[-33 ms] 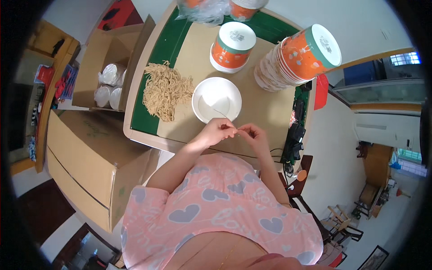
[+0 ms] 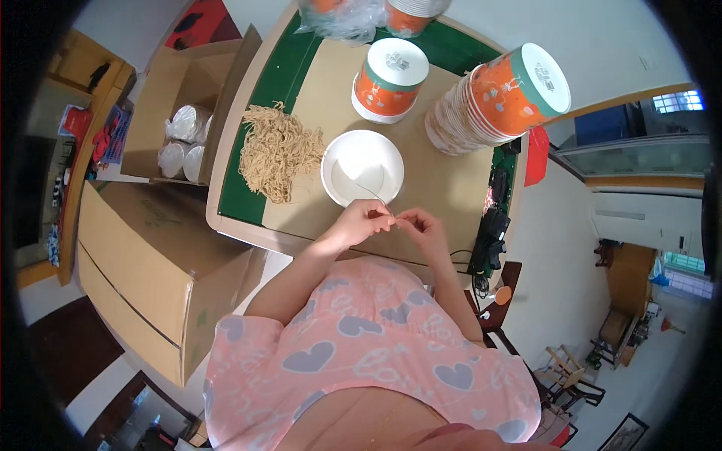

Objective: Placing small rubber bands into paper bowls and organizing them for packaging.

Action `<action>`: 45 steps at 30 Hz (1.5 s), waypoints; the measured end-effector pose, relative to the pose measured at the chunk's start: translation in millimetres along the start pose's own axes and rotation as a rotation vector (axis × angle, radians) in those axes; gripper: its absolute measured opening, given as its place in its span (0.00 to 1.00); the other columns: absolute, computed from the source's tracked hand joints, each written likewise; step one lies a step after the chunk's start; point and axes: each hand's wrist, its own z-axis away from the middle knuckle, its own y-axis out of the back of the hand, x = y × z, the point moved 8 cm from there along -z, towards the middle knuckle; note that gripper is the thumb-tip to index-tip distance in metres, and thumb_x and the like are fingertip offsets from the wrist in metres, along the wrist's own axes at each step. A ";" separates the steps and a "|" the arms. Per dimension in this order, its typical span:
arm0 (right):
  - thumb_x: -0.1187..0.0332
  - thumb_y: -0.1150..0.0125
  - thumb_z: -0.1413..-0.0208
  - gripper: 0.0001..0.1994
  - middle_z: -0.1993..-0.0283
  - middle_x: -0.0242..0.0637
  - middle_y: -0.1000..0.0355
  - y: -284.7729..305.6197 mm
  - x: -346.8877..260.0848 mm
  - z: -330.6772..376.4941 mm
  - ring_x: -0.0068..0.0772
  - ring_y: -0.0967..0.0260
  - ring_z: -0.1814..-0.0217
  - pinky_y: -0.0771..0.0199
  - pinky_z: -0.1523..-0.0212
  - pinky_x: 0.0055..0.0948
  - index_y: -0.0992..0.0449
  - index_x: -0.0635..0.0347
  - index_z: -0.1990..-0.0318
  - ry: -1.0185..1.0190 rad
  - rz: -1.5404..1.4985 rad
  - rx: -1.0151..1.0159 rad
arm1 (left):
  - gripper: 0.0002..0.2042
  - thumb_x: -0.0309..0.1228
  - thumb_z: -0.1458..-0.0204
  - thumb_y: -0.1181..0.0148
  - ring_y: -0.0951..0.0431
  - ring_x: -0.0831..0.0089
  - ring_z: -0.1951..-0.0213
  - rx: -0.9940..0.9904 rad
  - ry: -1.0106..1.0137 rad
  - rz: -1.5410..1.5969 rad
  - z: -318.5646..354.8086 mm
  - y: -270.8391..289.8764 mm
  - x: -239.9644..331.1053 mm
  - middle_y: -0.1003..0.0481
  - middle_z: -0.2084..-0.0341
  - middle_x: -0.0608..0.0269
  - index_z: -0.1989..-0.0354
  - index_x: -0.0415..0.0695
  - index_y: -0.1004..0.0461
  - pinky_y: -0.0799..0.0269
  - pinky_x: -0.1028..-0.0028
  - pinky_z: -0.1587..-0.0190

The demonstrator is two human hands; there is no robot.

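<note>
Both hands meet just in front of a white paper bowl [image 2: 380, 146] at the table's near side. Thumb and fingers of my left hand [image 2: 366, 220] are pinched together on a thin strand [image 2: 368, 189], which arcs over the bowl's near rim. Close beside it, my right hand [image 2: 423, 225] is pinched at the same spot, apparently on the strand's end; the fingers hide the exact contact. A tangled heap of tan cords [image 2: 278, 154] lies left of the bowl. Behind the bowl, an orange and green paper tub [image 2: 387, 89] stands upside down on a white one.
At the back right leans a tall stack of paper tubs [image 2: 496, 98]. Plastic wrap [image 2: 342, 21] and more tubs [image 2: 410, 16] sit at the far edge. Black adapters and cables [image 2: 492, 225] line the right edge. Cardboard boxes [image 2: 143, 282] stand left of the table.
The thin strand shows a little more of its arc over the bowl. Both hands stay pinched in almost the same place.
</note>
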 end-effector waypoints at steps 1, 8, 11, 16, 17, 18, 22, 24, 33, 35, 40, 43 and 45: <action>0.71 0.40 0.49 0.04 0.78 0.20 0.35 -0.7 1.2 -0.5 0.10 0.44 0.75 0.43 0.73 0.15 0.25 0.61 0.67 -0.005 -0.009 -0.003 | 0.05 0.28 0.49 0.42 0.33 0.85 0.76 0.041 -0.045 -0.014 1.8 1.9 2.2 0.27 0.79 0.70 0.73 0.41 0.28 0.39 0.84 0.74; 0.71 0.38 0.50 0.04 0.76 0.20 0.32 -10.6 -11.0 -6.6 0.09 0.42 0.76 0.45 0.75 0.13 0.24 0.60 0.67 -0.037 0.130 0.000 | 0.03 0.23 0.52 0.41 0.30 0.80 0.75 0.165 -0.225 -0.146 -0.8 18.4 2.4 0.26 0.78 0.65 0.73 0.38 0.29 0.32 0.77 0.70; 0.71 0.39 0.49 0.04 0.76 0.20 0.33 -16.1 -8.2 -10.0 0.09 0.43 0.77 0.46 0.77 0.13 0.24 0.60 0.67 -0.073 0.162 0.044 | 0.06 0.26 0.55 0.39 0.29 0.73 0.76 0.180 -0.253 -0.334 -2.1 27.1 16.7 0.27 0.79 0.58 0.72 0.38 0.29 0.32 0.75 0.71; 0.73 0.43 0.46 0.02 0.77 0.22 0.33 -6.7 -2.7 -14.6 0.10 0.41 0.77 0.45 0.78 0.13 0.26 0.60 0.66 -0.012 -0.004 0.271 | 0.04 0.27 0.54 0.41 0.27 0.67 0.73 0.116 -0.417 -0.405 -10.2 34.2 36.1 0.27 0.76 0.57 0.71 0.39 0.27 0.32 0.72 0.68; 0.73 0.43 0.46 0.02 0.77 0.22 0.33 -2.3 4.2 -18.7 0.10 0.41 0.77 0.45 0.78 0.13 0.26 0.60 0.66 -0.013 0.005 0.273 | 0.05 0.27 0.53 0.42 0.27 0.66 0.71 0.149 -0.471 -0.443 -10.6 36.7 40.8 0.27 0.75 0.58 0.70 0.40 0.26 0.32 0.71 0.66; 0.73 0.43 0.46 0.02 0.77 0.23 0.33 8.8 19.1 -20.5 0.11 0.41 0.78 0.44 0.78 0.13 0.26 0.59 0.66 -0.081 -0.065 0.321 | 0.05 0.27 0.53 0.42 0.27 0.66 0.71 0.150 -0.471 -0.433 -14.2 38.1 38.1 0.27 0.75 0.58 0.70 0.40 0.26 0.32 0.71 0.66; 0.70 0.44 0.45 0.03 0.72 0.27 0.29 23.8 65.7 -29.4 0.16 0.34 0.73 0.37 0.73 0.15 0.27 0.56 0.64 -0.232 -0.263 0.386 | 0.05 0.27 0.54 0.46 0.29 0.55 0.65 0.241 -0.543 -0.660 -35.2 37.2 27.7 0.27 0.72 0.54 0.71 0.42 0.25 0.32 0.62 0.62; 0.69 0.44 0.45 0.03 0.69 0.28 0.28 24.6 82.7 -32.7 0.18 0.31 0.70 0.35 0.71 0.16 0.27 0.56 0.64 -0.287 -0.306 0.405 | 0.06 0.28 0.54 0.47 0.29 0.55 0.64 0.256 -0.548 -0.699 -43.3 29.9 20.8 0.28 0.72 0.54 0.71 0.42 0.24 0.33 0.61 0.61; 0.67 0.45 0.44 0.07 0.64 0.33 0.27 11.2 95.5 -43.8 0.24 0.28 0.63 0.28 0.65 0.20 0.28 0.60 0.61 -0.320 -0.431 0.227 | 0.09 0.25 0.56 0.44 0.29 0.55 0.61 0.279 -0.418 -0.760 -56.1 21.1 10.5 0.27 0.68 0.54 0.65 0.42 0.25 0.33 0.62 0.57; 0.67 0.47 0.42 0.07 0.62 0.33 0.28 10.8 96.3 -42.5 0.25 0.29 0.60 0.28 0.63 0.22 0.29 0.60 0.60 -0.327 -0.424 0.211 | 0.09 0.25 0.56 0.44 0.29 0.55 0.62 0.280 -0.426 -0.764 -55.8 20.1 10.6 0.27 0.69 0.54 0.65 0.42 0.24 0.32 0.62 0.58; 0.68 0.49 0.41 0.07 0.60 0.33 0.28 8.9 94.0 -40.5 0.25 0.29 0.58 0.29 0.62 0.23 0.31 0.58 0.58 -0.345 -0.417 0.217 | 0.09 0.25 0.57 0.43 0.28 0.56 0.63 0.289 -0.444 -0.767 -57.3 17.4 3.4 0.27 0.70 0.55 0.66 0.43 0.24 0.32 0.62 0.59; 0.68 0.49 0.42 0.07 0.60 0.32 0.28 4.3 89.8 -42.3 0.24 0.29 0.59 0.29 0.63 0.22 0.31 0.57 0.57 -0.318 -0.424 0.185 | 0.08 0.25 0.57 0.43 0.28 0.56 0.64 0.293 -0.452 -0.773 -55.8 17.1 3.4 0.27 0.71 0.55 0.66 0.43 0.24 0.32 0.62 0.60; 0.68 0.48 0.42 0.07 0.61 0.31 0.28 3.9 88.1 -41.6 0.22 0.29 0.61 0.29 0.65 0.21 0.30 0.57 0.57 -0.297 -0.413 0.196 | 0.08 0.26 0.57 0.43 0.28 0.56 0.64 0.295 -0.450 -0.776 -55.5 17.0 3.3 0.27 0.71 0.56 0.67 0.44 0.24 0.32 0.62 0.60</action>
